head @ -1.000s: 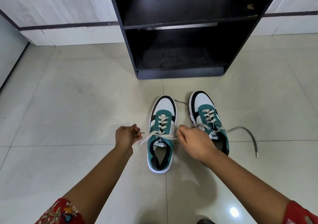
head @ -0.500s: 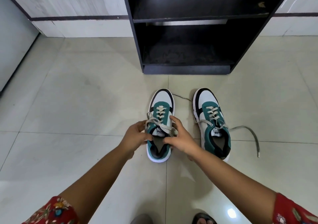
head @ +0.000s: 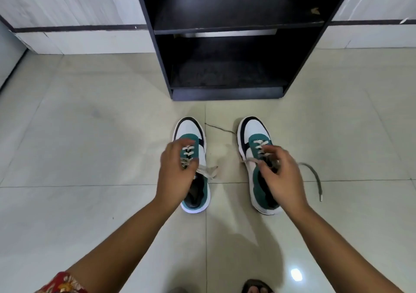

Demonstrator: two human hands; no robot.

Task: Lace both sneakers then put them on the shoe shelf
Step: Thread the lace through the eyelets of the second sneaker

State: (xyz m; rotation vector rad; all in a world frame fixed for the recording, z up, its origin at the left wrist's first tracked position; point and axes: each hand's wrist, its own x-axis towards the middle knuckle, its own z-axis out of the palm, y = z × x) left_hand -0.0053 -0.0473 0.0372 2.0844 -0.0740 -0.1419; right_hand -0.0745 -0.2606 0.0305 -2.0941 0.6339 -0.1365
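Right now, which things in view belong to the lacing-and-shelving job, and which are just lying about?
Part of the job: left sneaker; right sneaker, with its loose lace trailing on the floor; shoe shelf; left hand; right hand.

Just there: stray thread on the tiles between the sneakers; sandalled foot at the bottom edge.

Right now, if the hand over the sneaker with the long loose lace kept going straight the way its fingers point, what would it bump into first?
Probably the right hand would meet the right sneaker's laces just ahead of its fingertips; depth is hard to judge.
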